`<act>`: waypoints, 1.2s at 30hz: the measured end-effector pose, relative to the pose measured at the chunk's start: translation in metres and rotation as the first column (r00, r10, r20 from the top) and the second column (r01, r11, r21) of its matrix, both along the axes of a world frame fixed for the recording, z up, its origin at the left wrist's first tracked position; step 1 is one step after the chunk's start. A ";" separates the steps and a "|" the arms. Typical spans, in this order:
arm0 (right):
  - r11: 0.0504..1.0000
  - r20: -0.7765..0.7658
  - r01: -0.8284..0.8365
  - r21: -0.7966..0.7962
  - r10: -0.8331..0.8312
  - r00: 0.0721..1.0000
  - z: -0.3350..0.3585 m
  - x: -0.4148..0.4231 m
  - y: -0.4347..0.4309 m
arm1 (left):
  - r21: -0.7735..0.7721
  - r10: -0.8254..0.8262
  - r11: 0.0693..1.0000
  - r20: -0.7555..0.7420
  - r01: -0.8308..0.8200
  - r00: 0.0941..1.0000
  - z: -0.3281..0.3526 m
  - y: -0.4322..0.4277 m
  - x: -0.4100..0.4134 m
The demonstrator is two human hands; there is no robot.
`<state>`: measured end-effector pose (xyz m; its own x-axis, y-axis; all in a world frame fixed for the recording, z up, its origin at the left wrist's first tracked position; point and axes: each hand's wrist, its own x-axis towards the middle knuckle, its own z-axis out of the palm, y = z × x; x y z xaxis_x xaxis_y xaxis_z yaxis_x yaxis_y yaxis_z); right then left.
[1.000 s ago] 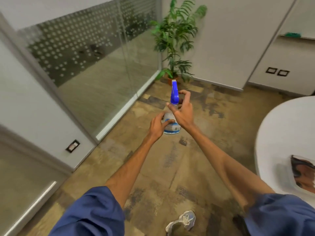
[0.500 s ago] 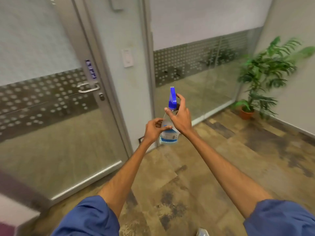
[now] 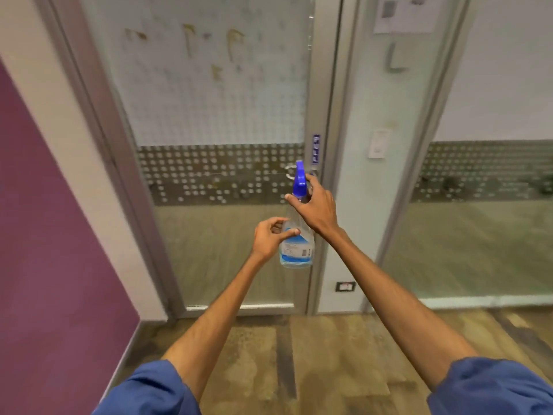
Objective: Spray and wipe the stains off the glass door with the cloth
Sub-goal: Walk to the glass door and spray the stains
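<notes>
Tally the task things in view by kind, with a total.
Spray bottle: 1
Glass door: 1
Hands on the bottle: 2, left hand and right hand
Cloth: 0 in view
Total: 4

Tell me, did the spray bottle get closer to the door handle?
Yes. Half a second ago the spray bottle was right of the door handle, before the wall; now its blue top overlaps the handle, though the camera turned too.
</notes>
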<state>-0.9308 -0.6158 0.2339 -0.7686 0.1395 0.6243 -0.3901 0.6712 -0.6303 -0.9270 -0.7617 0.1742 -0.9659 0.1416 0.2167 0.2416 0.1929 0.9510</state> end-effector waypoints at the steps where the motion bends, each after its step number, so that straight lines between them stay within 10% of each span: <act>1: 1.000 -0.010 0.011 -0.007 -0.011 1.000 0.004 -0.012 -0.015 | -0.001 0.031 1.000 -0.007 -0.031 0.999 0.002 -0.013 -0.009; 8: 0.998 -0.083 0.058 0.006 -0.058 0.995 0.044 -0.106 -0.121 | -0.059 0.166 0.984 -0.061 -0.169 0.984 0.026 -0.101 -0.083; 17: 0.880 -0.118 -0.257 -0.399 0.229 0.966 0.099 -0.236 -0.221 | -0.122 0.249 0.954 -0.191 -0.275 0.950 0.077 -0.185 -0.205; 36: 0.904 -0.305 -0.331 -0.269 0.246 0.920 0.219 -0.378 -0.353 | -0.077 0.252 0.945 -0.450 -0.318 0.857 0.166 -0.306 -0.357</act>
<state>-1.3091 -0.9693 0.4528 -0.6223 0.1552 0.7672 -0.7133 0.2913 -0.6375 -1.2842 -1.0679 0.3406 -0.7849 -0.0643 0.6162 0.5314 0.4415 0.7229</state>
